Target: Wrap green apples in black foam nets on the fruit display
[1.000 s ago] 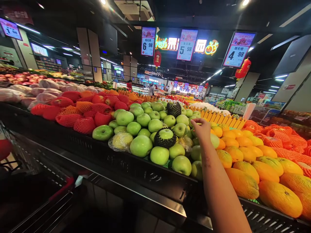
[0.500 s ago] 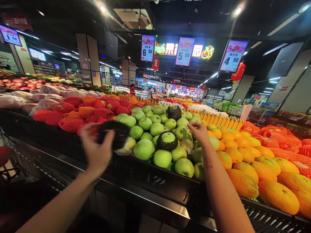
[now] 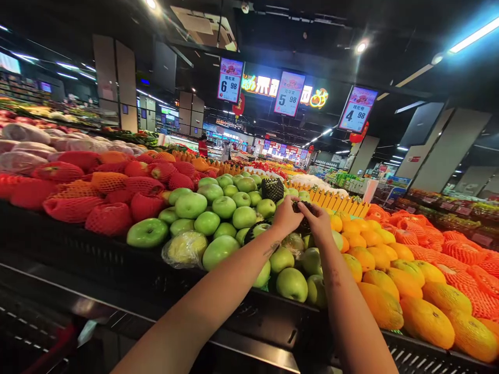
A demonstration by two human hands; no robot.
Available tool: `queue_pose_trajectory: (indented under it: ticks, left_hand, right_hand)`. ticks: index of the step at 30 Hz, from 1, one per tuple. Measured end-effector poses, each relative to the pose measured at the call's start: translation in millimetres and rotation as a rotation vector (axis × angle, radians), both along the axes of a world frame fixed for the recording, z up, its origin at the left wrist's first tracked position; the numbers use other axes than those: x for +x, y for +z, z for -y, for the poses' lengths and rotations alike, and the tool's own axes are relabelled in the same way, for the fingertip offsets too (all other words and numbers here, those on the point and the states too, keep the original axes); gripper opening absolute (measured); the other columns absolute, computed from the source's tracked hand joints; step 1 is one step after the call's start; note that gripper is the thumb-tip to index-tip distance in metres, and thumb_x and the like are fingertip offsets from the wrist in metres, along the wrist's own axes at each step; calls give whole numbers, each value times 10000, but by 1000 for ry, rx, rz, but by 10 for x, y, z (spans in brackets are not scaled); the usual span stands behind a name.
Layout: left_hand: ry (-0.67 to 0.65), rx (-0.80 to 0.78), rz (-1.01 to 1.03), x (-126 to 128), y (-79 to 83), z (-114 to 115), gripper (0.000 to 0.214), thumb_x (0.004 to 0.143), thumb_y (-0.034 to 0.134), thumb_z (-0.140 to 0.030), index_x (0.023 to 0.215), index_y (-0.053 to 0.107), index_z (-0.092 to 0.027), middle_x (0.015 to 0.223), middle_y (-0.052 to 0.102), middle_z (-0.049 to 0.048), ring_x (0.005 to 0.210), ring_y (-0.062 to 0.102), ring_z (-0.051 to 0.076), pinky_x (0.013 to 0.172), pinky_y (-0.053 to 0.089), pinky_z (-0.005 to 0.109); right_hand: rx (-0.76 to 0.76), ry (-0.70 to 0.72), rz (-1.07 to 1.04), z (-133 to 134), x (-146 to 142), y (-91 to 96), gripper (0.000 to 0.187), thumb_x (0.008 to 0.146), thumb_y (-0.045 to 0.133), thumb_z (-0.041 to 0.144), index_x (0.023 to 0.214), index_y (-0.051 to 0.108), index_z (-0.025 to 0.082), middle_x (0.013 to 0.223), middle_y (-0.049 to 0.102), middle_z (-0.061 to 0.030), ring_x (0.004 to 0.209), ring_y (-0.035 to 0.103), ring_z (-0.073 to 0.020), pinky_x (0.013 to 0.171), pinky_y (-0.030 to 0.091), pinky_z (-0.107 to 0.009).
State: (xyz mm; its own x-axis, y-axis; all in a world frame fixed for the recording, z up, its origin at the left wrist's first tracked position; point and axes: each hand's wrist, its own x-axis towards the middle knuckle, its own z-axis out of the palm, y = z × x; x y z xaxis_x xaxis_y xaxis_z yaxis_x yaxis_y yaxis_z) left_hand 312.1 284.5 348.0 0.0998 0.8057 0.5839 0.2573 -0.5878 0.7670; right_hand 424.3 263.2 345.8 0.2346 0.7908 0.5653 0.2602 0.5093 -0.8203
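Pinching a black foam net [image 3: 303, 210] btwn them, left hand [image 3: 286, 217] & right hand [image 3: 318, 224] meet w/ fingers closed on it, just above the green apple pile [image 3: 224, 206], near the oranges [image 3: 372, 238]. Can't tell if an apple sits inside it. Only one netted apple [image 3: 272, 189] shows clearly at the back & most fruit is bare, so little looks done.

A black foam net [image 3: 303, 212], bunched up, is pinched between the left hand [image 3: 286, 218] and right hand [image 3: 318, 224], just above the piled green apples [image 3: 224, 206].
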Motion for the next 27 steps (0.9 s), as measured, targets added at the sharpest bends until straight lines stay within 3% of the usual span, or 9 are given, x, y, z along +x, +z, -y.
queue_pose_trajectory:
  ticks: [3,8,13,17,20,24,27]
  left_hand:
    - [-12,59,93,-100,-13,31,288,795,616,-70,1054,573,-189,1094,693,91,1041,653,239,944,527,368]
    - [106,250,208,-136,0,94,271,775,576,-5,962,595,-199,1063,683,58,1037,622,223,979,498,367]
    - [78,297,271,-142,-25,90,295,732,550,47,895,597,-194,978,666,37,931,619,179,875,503,300]
    - [62,262,275,-147,-19,135,269,754,549,26,893,602,-199,978,666,38,913,617,180,879,501,308]
    - [63,223,262,-147,-8,158,258,776,557,5,920,592,-205,1015,671,44,966,620,192,915,499,322]
    - [84,138,283,-139,-8,132,227,809,554,-17,931,559,-208,1037,671,54,1017,619,207,934,493,340]
    - [104,76,329,-133,-14,109,270,792,581,-9,961,529,-213,1026,658,45,987,613,196,883,486,319]
  right_hand:
    - [43,32,4,17,-10,15,408,590,835,477,800,685,162,729,647,11,671,542,-132,655,439,-279]
    - [98,14,-110,-93,136,-20,421,416,850,270,783,665,181,775,680,20,735,598,-159,765,490,-323]
    - [111,-107,-119,-144,216,-85,359,454,750,221,798,674,156,742,655,9,622,539,-139,566,432,-279]
    - [145,-165,-203,-124,186,-73,298,557,678,360,786,626,177,661,562,31,516,427,-109,453,349,-254]
    - [143,-104,-238,-92,123,-41,280,573,650,433,714,578,202,595,502,39,503,399,-115,462,375,-271]
    - [127,59,-263,-3,32,-12,265,533,728,351,732,644,199,736,631,-1,684,560,-172,662,508,-318]
    - [55,212,-427,75,8,3,284,519,752,312,772,694,198,822,693,-12,770,623,-203,783,543,-359]
